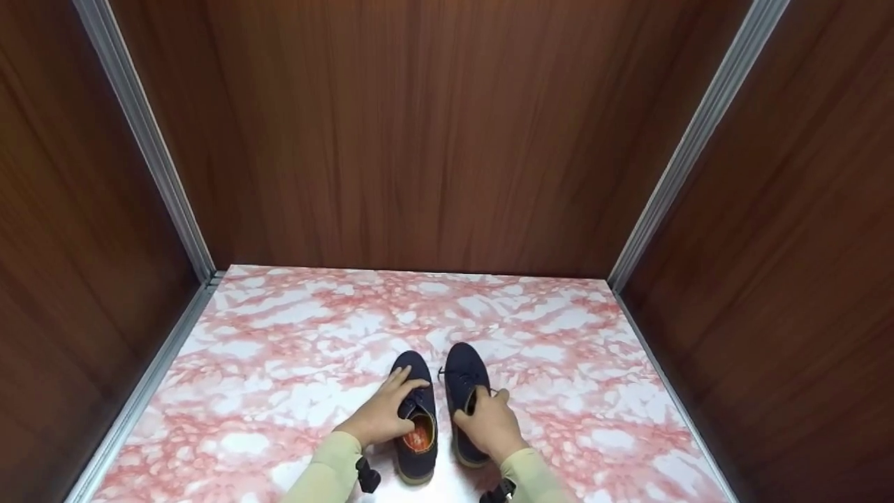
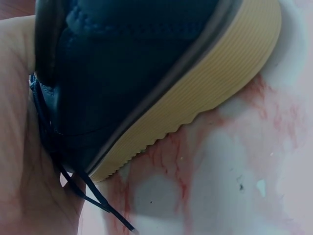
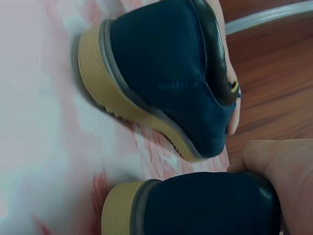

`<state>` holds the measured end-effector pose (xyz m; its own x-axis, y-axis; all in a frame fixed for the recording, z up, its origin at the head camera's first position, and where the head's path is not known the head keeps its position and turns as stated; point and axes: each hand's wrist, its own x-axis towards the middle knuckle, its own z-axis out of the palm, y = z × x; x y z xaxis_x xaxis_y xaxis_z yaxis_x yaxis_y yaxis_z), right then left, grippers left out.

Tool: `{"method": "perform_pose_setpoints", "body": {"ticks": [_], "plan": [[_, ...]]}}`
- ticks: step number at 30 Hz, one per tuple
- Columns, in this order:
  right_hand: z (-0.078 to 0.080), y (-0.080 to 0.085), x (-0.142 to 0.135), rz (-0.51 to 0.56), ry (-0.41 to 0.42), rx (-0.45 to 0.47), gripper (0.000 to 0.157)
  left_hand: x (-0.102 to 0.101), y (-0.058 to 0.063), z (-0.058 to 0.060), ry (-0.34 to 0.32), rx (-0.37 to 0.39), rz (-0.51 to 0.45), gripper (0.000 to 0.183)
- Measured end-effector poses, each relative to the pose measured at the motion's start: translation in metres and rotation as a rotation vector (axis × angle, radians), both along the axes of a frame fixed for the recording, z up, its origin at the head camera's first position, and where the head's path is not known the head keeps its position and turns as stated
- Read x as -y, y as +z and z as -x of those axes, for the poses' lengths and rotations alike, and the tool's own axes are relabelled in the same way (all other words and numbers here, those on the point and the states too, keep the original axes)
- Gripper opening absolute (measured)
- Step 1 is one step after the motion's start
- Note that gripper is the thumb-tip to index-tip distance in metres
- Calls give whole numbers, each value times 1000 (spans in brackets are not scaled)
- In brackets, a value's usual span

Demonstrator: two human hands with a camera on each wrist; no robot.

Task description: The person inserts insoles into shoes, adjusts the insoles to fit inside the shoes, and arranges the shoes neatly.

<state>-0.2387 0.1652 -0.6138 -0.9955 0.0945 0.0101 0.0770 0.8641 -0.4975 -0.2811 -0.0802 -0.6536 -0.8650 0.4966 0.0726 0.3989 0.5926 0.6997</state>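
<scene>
Two dark navy lace-up shoes stand side by side on the floor, toes pointing away from me. My left hand holds the left shoe, its fingers over the laced front and its thumb by the collar. An orange-red insole shows in that shoe's opening. On the right shoe, my right hand grips the collar area, thumb on the inner side and fingers at the opening. Loose lace ends hang beside the left palm. The tan ridged sole meets the floor at the heel.
The floor has a red-and-white marbled pattern. Brown wood-look panels enclose it at the back and both sides, with grey metal strips at the corners. Black wrist straps are on the forearms.
</scene>
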Motion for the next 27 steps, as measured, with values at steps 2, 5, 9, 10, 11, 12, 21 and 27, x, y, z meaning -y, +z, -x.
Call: {"method": "perform_pose_setpoints", "body": {"ticks": [2, 5, 9, 10, 11, 12, 21, 27], "plan": [[-2, 0, 4, 7, 3, -1, 72, 0, 0, -1, -3, -5, 1, 85], [-2, 0, 10, 13, 9, 10, 74, 1, 1, 0, -8, -13, 8, 85], [-3, 2, 16, 18, 21, 7, 72, 0, 3, 1, -14, -26, 14, 86], [-3, 2, 16, 19, 23, 6, 71, -1, 4, 1, -15, -27, 18, 86], [-4, 2, 17, 22, 26, 3, 71, -2, 4, 2, -16, -29, 18, 86], [-4, 2, 17, 23, 29, 1, 71, -3, 3, 3, -18, -30, 18, 86], [-6, 1, 21, 58, 54, -2, 71, -4, 2, 5, -29, -33, 23, 86], [-6, -4, 19, 107, 59, 44, 76, -1, 3, 6, -41, -22, 35, 87]]}}
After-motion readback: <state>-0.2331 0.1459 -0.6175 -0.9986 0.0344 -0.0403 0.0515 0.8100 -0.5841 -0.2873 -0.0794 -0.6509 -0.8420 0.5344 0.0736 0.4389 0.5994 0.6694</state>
